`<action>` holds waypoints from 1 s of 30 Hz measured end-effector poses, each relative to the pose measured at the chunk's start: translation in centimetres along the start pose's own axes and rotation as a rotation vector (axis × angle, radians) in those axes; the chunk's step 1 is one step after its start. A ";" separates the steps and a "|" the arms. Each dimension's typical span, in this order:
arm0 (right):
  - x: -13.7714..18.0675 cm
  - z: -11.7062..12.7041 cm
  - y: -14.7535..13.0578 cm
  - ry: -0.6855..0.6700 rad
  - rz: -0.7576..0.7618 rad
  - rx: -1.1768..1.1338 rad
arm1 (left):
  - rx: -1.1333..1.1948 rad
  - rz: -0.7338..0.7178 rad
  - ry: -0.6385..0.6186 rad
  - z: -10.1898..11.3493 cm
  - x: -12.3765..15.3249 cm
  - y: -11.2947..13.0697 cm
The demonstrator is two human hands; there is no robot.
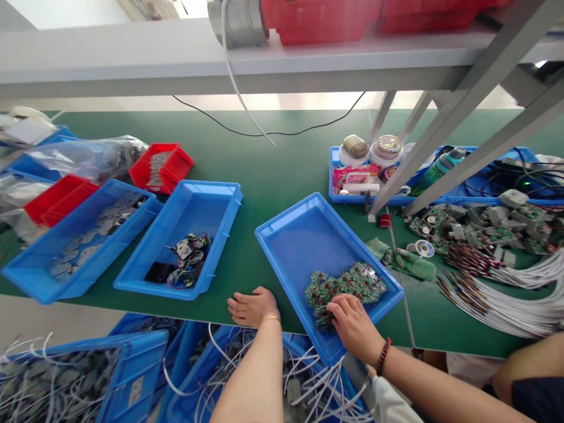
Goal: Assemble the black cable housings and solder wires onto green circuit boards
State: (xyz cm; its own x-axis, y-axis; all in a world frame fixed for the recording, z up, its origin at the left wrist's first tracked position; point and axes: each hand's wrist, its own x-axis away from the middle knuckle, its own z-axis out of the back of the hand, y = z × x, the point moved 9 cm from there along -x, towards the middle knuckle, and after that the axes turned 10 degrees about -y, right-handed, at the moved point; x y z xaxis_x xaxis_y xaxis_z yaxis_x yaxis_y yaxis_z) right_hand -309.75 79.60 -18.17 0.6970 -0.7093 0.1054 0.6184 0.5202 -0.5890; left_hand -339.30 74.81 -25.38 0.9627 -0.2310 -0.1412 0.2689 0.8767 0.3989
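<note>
My right hand reaches into a shallow blue tray near the table's front edge. Its fingers curl down onto a pile of small green circuit boards heaped in the tray's near corner; I cannot see whether they hold one. My left hand lies flat on the green table mat just left of that tray, fingers stretched out and holding nothing. A thin bangle sits on the left wrist, a beaded bracelet on the right.
Left of the hands stands a blue bin with assembled parts, then a blue bin of grey pieces and red bins. White wire bundles and green modules lie right. Bins of wired parts sit below the table edge.
</note>
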 end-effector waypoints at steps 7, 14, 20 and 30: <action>0.0 0.4 -0.1 -0.097 -0.084 -0.115 | 0.013 -0.025 0.023 -0.2 -0.2 -0.1; 1.4 3.6 -0.7 -0.271 -0.043 -0.494 | 0.018 -0.039 0.054 0.1 0.1 0.0; -0.9 7.9 4.2 -0.089 -0.172 -0.899 | 0.035 -0.066 0.055 0.3 0.1 0.2; -20.3 2.8 10.1 0.054 -0.419 -0.847 | 0.043 -0.062 0.077 0.6 0.5 0.0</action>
State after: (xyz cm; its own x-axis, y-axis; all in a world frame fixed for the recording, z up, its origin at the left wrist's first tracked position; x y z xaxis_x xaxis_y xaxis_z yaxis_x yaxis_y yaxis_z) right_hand -316.63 100.56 -24.00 0.4472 -0.7921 0.4156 0.3308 -0.2852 -0.8996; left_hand -338.77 74.41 -24.90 0.9393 -0.2495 -0.2355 0.3304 0.8426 0.4253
